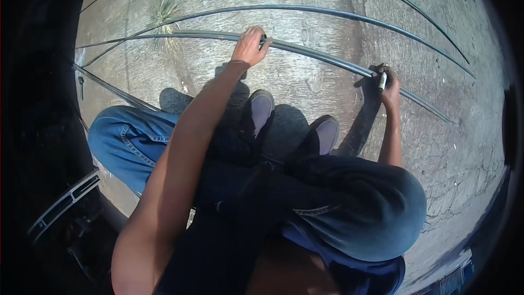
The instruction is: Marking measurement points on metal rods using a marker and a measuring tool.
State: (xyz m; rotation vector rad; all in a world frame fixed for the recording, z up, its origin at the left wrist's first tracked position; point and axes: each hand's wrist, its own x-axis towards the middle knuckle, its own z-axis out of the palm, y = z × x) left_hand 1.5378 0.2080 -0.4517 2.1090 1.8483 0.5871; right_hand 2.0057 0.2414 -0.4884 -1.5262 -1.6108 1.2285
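Left hand [250,47] lay curled over the dark rod [327,57], fingertips hidden behind it. Right hand [388,90], arm extended, fingers closed around a small pale cylinder [382,81], its nature unclear.

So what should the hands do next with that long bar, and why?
Probably bring the marker in the right hand down onto the long metal bar, since its tip already sits at the bar and the left hand presses the bar to the concrete ground.
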